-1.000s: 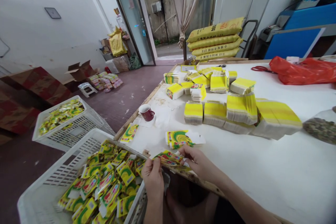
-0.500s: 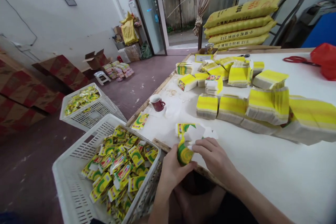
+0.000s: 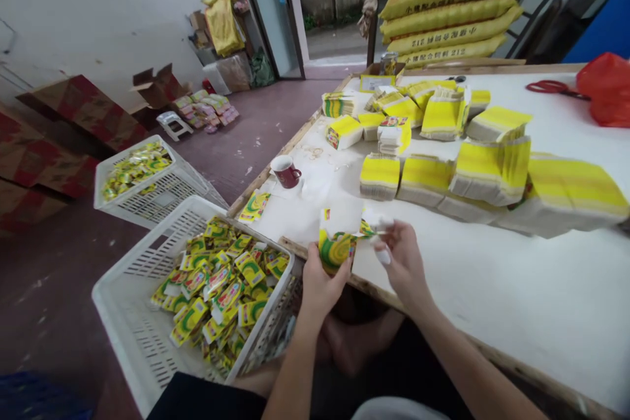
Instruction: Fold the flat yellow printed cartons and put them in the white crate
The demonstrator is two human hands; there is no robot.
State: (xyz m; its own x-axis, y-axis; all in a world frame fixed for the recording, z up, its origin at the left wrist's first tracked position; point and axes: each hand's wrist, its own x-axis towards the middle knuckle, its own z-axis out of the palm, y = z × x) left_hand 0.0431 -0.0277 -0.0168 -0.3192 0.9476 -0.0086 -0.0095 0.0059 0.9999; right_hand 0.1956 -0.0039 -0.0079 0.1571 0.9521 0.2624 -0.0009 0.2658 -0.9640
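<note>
Just over the table's near edge, my left hand (image 3: 321, 282) is closed round a yellow-and-green paper carton (image 3: 335, 251), its white flaps upward. My right hand (image 3: 404, 261) is to the right of the carton, thumb and fingers drawn together near a small green-and-white piece (image 3: 367, 228). Blur hides whether this piece is a flap of the carton or separate, and what exactly the fingers grip. A white covering shows on a right-hand digit. Below to the left, a white plastic crate (image 3: 114, 312) holds many small yellow-green cartons (image 3: 227, 295).
Stacks of flat yellow cartons (image 3: 426, 174) line the white table (image 3: 492, 275). A dark red mug (image 3: 287, 174) and a flat carton (image 3: 254, 205) are near its left edge. A second crate (image 3: 162, 193) stands behind the first. Red scissors (image 3: 548, 86) lie by a red bag (image 3: 605, 88).
My right hand has moved away from the carton to the right. The carton in my left hand now stands more upright with its front showing. The camera view has tilted down somewhat.
</note>
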